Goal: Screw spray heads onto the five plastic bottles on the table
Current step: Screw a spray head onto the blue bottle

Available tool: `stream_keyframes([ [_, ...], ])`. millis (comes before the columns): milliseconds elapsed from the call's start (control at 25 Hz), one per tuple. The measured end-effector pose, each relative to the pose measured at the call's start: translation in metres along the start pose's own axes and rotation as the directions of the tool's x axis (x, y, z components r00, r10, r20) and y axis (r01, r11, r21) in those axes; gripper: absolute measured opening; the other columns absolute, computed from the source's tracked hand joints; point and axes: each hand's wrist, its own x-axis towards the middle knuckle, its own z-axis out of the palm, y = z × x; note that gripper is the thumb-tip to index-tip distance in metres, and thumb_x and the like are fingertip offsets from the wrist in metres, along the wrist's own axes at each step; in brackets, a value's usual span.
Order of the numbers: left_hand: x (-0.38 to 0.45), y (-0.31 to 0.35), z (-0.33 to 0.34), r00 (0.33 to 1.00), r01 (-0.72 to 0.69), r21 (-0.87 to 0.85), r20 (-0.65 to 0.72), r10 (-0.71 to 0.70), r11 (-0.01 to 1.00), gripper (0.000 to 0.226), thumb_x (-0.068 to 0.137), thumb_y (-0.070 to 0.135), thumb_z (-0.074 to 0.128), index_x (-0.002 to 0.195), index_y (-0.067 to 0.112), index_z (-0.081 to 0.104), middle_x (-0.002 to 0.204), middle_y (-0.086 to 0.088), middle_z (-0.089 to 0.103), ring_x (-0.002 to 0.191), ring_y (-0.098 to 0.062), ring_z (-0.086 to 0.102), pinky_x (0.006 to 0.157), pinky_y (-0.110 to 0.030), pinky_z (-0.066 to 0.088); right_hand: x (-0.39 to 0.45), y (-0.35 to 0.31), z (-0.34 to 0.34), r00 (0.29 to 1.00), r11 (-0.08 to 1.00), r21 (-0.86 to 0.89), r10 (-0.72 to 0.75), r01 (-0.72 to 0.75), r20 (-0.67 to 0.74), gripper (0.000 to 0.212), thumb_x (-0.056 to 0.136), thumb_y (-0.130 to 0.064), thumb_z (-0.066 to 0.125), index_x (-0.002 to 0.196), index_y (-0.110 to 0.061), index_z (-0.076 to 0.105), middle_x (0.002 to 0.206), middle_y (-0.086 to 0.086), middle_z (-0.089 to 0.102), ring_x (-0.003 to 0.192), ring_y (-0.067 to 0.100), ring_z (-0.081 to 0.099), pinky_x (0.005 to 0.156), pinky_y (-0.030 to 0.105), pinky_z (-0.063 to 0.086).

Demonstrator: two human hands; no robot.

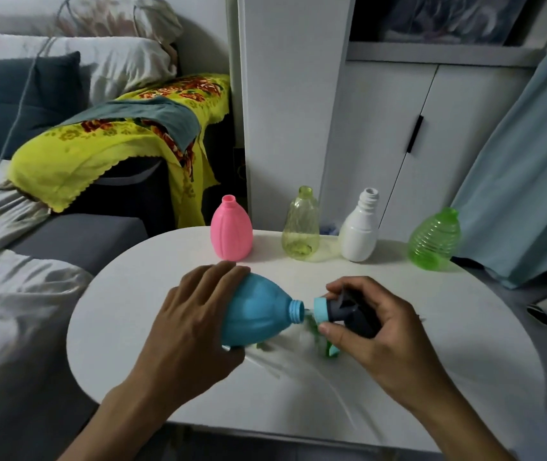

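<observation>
A blue, bulb-shaped plastic bottle (pixel 259 311) is held tilted on its side above the round white table (pixel 465 327) by the left hand (pixel 195 314), which is wrapped around its body, while a dark spray head with a blue collar (pixel 342 309) is pinched in the right hand (pixel 375 327) just beside the open threaded neck. The first of five fittings appears to be in hand, since the pink (pixel 231 229), yellow-green (pixel 300 224), white (pixel 360 227) and green ribbed (pixel 435 241) bottles stand uncapped along the far edge. Next, the collar would need to be squared onto the neck and turned.

Yellow floral cloth (pixel 106 141) draped over a dark chair, grey towel (pixel 152 116) on top. Dark blue cushion (pixel 23 101) and pale pillows (pixel 99 61) behind. White cupboard (pixel 398 144), black handle (pixel 414 134). Light blue curtain (pixel 524 168) at right.
</observation>
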Motion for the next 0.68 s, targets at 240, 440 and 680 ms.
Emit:
stream_keyframes([
  [240,-0.001,0.007,0.004,1.0,-0.01,0.021,0.006,0.01,1.0,0.099,0.053,0.034,0.089,0.139,0.017,0.044,0.14,-0.008,0.053,0.122,-0.035,0.049,0.093,-0.048,0.05,-0.001,0.002,0.009,0.989,0.965,-0.219,-0.136,0.144,0.054,0.032,0.072,-0.016,0.08,0.097,-0.03,0.067,0.097,-0.017,0.068,0.089,0.003,0.066,0.072,0.005,0.046],
  [440,-0.002,0.012,0.006,1.0,-0.002,0.026,-0.008,0.003,1.0,0.099,0.053,0.034,0.09,0.138,0.017,0.043,0.139,-0.011,0.054,0.121,-0.037,0.051,0.091,-0.052,0.052,0.001,0.005,0.012,0.962,0.912,-0.31,-0.242,0.27,0.125,0.034,0.076,-0.006,0.079,0.101,-0.021,0.064,0.102,-0.013,0.062,0.1,0.013,0.063,0.083,0.014,0.05],
  [680,-0.008,0.016,0.01,0.997,-0.005,0.068,-0.072,0.01,0.998,0.098,0.054,0.03,0.09,0.139,0.015,0.043,0.14,-0.015,0.053,0.125,-0.041,0.048,0.095,-0.052,0.047,-0.008,0.004,0.016,0.996,0.99,-0.11,-0.092,0.092,0.004,0.05,0.076,-0.022,0.078,0.113,-0.039,0.05,0.096,-0.009,0.067,0.089,0.009,0.068,0.073,0.01,0.05],
])
